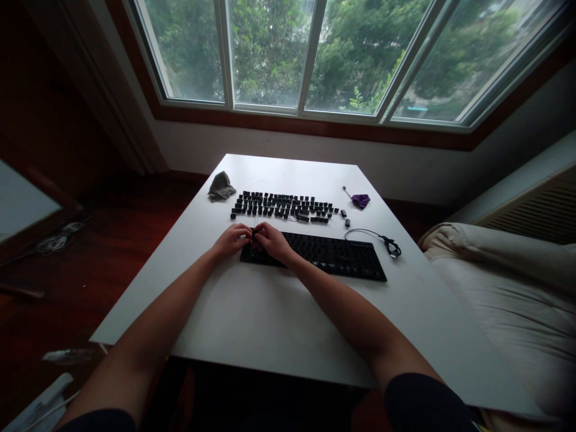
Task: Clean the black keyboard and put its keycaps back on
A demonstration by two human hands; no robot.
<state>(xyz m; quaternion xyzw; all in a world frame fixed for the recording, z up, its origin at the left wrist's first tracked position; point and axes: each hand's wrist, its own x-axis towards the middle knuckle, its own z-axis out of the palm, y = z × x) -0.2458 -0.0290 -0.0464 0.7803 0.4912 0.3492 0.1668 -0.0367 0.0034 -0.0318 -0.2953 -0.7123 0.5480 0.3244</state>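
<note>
My left hand (234, 237) and my right hand (270, 239) meet over the left end of a black keyboard (342, 257), fingers pinched together. Between the fingertips is a small dark piece (254, 231), mostly hidden. Two thin wires (255, 221) stick out from it away from me, like the prongs of a wire keycap puller. I cannot make out what else the left fingers hold. Just beyond the keyboard, many loose black keycaps (270, 204) lie in rows. A longer keycap (302, 218) sits among them.
A grey cloth (221, 186) lies at the back left of the white table (234, 318). At the back right are a purple cloth (360, 201) and a thin brush-like stick (346, 192). The keyboard's bundled cable (391, 247) rests near the right edge. A padded seat (495, 288) adjoins.
</note>
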